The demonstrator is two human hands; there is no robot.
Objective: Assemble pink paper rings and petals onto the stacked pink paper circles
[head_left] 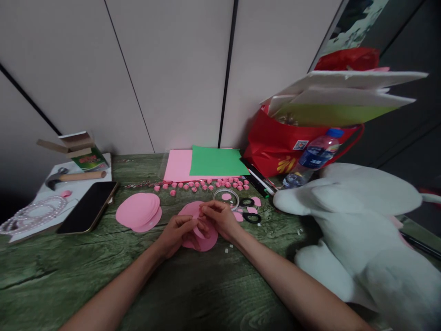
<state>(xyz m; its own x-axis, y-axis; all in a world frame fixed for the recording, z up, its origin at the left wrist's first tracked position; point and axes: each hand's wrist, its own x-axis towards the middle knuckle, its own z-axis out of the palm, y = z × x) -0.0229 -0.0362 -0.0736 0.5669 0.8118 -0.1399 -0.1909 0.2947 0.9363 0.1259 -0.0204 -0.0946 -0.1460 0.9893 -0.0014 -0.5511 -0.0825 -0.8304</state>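
Both hands meet over a pink paper round lying on the table. My left hand pinches a curved piece of pink paper, its fingers bent. From the other side my right hand closes thumb and fingertips on the same piece's upper edge. The fingers hide much of the paper. To the left rests a stack of pink paper rounds. Several small rolled pink paper roses lie in rows behind the hands. Scissors with black handles and a roll of clear tape sit close by my right hand.
Green and pink sheets lie by the wall. At left are a phone, a hammer, a bead string and an open box. A red bag, a bottle and a white plush toy crowd the right.
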